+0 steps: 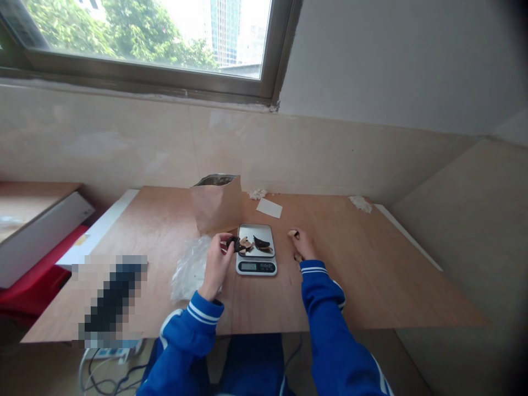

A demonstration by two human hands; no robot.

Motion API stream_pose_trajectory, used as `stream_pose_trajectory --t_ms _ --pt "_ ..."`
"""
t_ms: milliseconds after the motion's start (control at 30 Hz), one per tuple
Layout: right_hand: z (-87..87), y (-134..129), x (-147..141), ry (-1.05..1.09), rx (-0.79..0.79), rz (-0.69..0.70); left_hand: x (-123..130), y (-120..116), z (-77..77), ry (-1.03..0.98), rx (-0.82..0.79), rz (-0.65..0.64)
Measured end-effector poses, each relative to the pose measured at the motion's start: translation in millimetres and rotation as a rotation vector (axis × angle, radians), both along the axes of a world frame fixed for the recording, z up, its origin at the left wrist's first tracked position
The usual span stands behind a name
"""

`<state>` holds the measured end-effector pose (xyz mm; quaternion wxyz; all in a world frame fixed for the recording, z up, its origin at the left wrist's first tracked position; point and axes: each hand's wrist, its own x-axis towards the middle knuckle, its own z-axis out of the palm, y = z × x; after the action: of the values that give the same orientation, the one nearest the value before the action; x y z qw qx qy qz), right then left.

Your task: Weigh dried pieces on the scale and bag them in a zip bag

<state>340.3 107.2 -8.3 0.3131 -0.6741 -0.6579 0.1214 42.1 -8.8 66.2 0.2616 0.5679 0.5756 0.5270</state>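
Observation:
A white digital kitchen scale (256,268) stands in front of me, with several curled dried pieces (262,243), dark and cream-coloured, on its silver plate. At the plate's left edge, my left hand (215,267) pinches a dark dried piece (233,242) between thumb and fingers. My right hand (304,245) is to the right of the scale, low over the table, its fingers closed on a cream-and-dark dried piece (293,234). Another tan piece (297,257) lies under that hand, by the wrist. The digits on the scale's display are too small to read.
Behind the scale on the left stands an open brown paper pouch (218,206). A clear plastic bag (190,269) lies beside my left hand. A white card (269,208) and white crumbs (258,193) are at the back of the wooden table (371,275). A blurred-out dark object (113,297) is front left.

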Motion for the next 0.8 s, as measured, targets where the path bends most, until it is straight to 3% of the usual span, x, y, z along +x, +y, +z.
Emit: stream_pose_trajectory --t_ms 100,200,367,533,667,800 --pt "-4.8 -21 16 -0.052 -0.028 -0.023 2 -2 -0.3 -0.014 -0.028 -0.011" --pt "-8.7 -43 17 -0.115 0.042 -0.100 2 -5 0.9 -0.020 -0.036 -0.016" --pt "-20.6 -88 -4 -0.087 0.275 -0.227 -5 -11 1.4 -0.015 -0.038 0.006" --pt "-38.1 -126 -26 -0.068 0.275 -0.199 -8 -11 -3.3 -0.003 -0.027 0.009" --pt "-35.1 -134 -30 0.085 0.263 -0.145 -6 -12 -5.8 -0.004 -0.038 -0.008" --pt "-18.7 -119 -33 0.238 0.289 -0.084 -6 -13 -5.9 -0.004 -0.044 -0.010"
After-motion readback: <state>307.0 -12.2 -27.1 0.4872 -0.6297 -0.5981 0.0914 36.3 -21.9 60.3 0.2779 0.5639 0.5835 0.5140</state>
